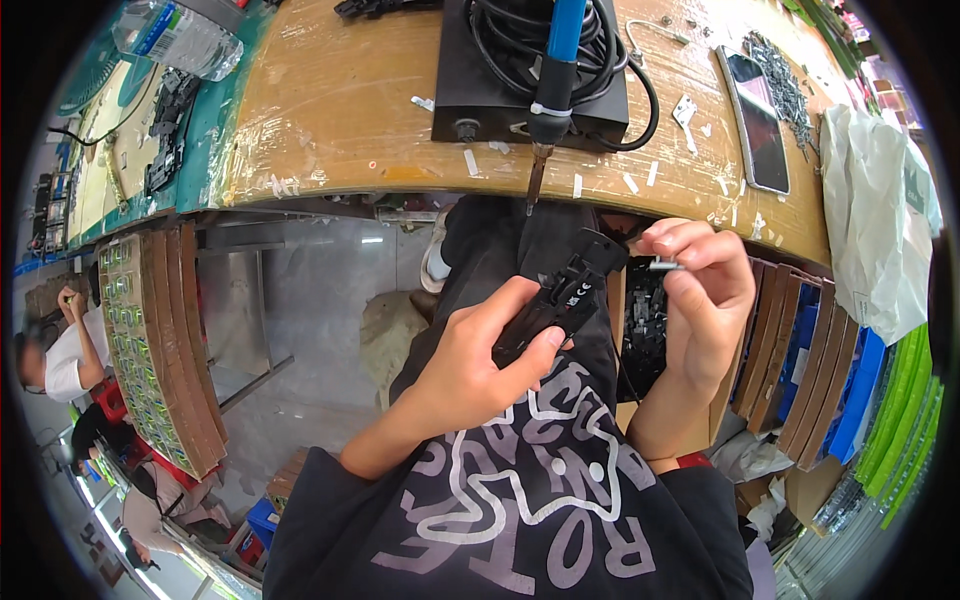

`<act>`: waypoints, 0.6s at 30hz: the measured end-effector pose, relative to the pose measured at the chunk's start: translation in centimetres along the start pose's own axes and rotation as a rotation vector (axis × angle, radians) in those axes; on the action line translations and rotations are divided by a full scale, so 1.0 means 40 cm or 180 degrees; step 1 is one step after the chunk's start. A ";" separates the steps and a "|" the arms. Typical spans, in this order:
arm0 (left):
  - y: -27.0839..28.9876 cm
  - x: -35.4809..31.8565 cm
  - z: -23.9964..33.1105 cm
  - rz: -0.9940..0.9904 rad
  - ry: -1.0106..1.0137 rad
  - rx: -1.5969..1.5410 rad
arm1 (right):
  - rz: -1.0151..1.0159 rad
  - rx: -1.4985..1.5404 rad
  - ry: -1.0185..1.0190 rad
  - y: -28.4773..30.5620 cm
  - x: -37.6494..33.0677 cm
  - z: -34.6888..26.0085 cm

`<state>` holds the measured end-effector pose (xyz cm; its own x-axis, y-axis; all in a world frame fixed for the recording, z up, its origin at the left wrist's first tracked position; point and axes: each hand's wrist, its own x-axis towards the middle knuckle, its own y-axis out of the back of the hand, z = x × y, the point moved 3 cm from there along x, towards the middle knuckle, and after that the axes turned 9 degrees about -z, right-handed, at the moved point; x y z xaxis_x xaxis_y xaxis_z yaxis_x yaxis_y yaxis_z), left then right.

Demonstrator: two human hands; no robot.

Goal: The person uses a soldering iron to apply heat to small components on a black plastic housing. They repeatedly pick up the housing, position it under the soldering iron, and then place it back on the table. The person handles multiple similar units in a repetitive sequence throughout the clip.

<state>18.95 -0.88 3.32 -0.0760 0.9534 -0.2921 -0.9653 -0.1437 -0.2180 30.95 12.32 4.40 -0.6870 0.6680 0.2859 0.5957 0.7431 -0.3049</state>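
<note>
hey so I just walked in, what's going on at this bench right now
The person's left hand holds a black plastic part above their lap. Their right hand has a small silvery piece at its fingertips, beside the part's far end and apart from it. A blue-and-black tool points downward near the front edge of the wooden table, and a phone lies on the table to the right.

Large pale capital letters spread across the seated person's black T-shirt, small white symbols mark the handheld black plastic part, and, too small for me to read, print shows on the clear bottle's blue-and-white label and the white plastic bag.
</note>
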 end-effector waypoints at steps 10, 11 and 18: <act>-0.009 0.012 0.024 -0.0149 -0.0348 0.1082 | -0.0182 0.0567 -0.0643 -0.018 -0.012 0.042; -0.010 0.013 0.025 -0.0161 -0.0389 0.1127 | -0.0155 0.0582 -0.0694 -0.016 -0.014 0.045; -0.007 0.016 0.017 -0.0139 -0.0462 0.1272 | -0.0209 0.0572 -0.0863 0.000 -0.028 0.053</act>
<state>18.98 -0.03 3.84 -0.0398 0.9878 -0.1503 -0.9871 -0.0155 0.1591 30.83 11.49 2.13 -0.8216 0.5663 0.0655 0.4802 0.7493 -0.4560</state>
